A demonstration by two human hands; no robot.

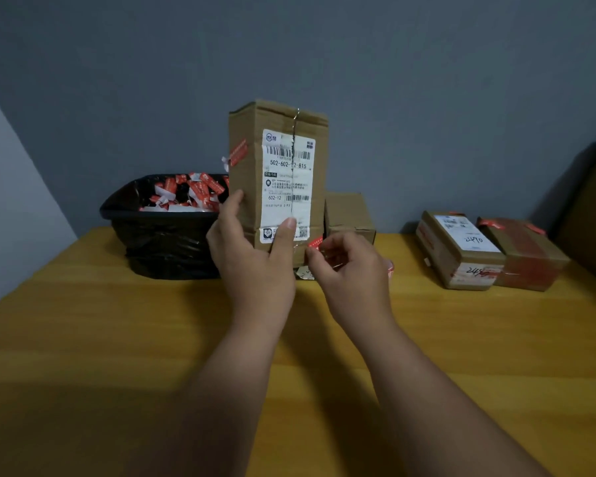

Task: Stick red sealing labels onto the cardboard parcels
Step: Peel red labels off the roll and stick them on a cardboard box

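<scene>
Head view: left hand [255, 259] is standing a tall parcel [277, 173] upright on the bench [117, 339], thumb pressing the white shipping slip [287, 187], fingers wrapping the left edge, so that grip is closing round the box. Right hand [350, 266] is pinching a red label [315, 242] at the parcel's lower right corner, fingers curling tight on it. One red label [238, 152] is already sitting on the upper left edge, a loose end sticking out. Black bin [159, 232] to the left is holding peeled backings. A smaller box [350, 213] is sitting behind; two parcels [461, 249] with red labels are lying at right. Step in hand, by my reading: placing a label low on the box's right side. Next move probably calls for laying it flat across the edge and rubbing it down while the left hand is steadying the box.
</scene>
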